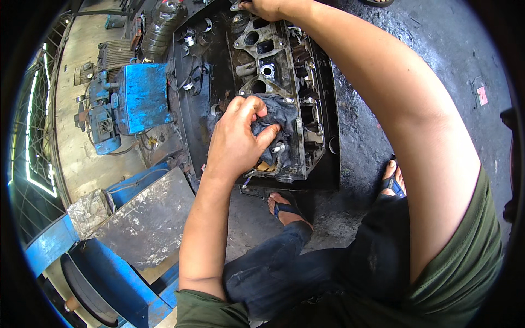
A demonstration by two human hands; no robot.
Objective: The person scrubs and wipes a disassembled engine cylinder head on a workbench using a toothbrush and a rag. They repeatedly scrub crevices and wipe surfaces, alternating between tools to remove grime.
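Observation:
A greasy metal engine cylinder head [268, 56], with several ports and studs, lies lengthwise in a large black tray [216, 76]. Over its near half, my left hand [232, 134] is closed around a dark, crumpled rag [280, 112], which presses against the metal surface. My right arm reaches across to the far end. There my right hand [265, 8] rests with curled fingers, partly cut off by the top of the picture. What those fingers hold, if anything, is hidden. Near the left hand, a short metal stud [278, 147] sticks up beside the rag.
Loose bearing shells [188, 41] lie along the tray's left side. Left of it stand a blue machine with a motor [145, 95], a large dark bottle [163, 27] and a worn metal plate [150, 218]. My sandalled feet [287, 208] are close to the tray's near edge.

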